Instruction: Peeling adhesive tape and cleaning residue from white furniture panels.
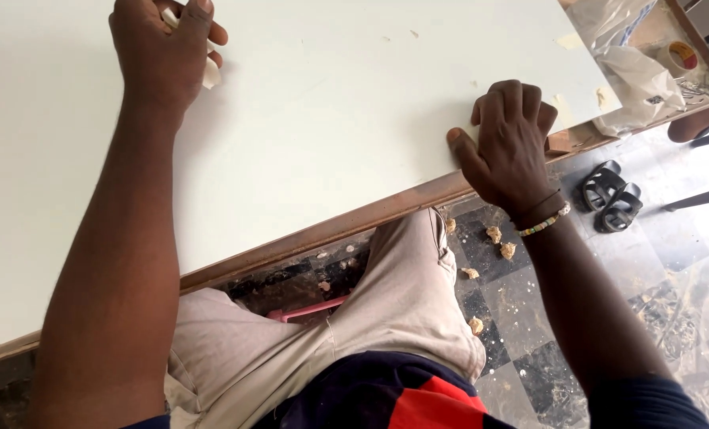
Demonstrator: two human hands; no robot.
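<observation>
1. We take this for a small workshop: a large white board (331,119) edged in brown wood serves as the bench.
2. We note crumpled scraps (497,238) littering the worn checkered floor (529,318).

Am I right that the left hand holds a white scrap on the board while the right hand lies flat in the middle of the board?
Not quite. In the head view the left hand does hold the white scrap on the white board, but the right hand rests at the board's near edge, not in its middle.
</observation>
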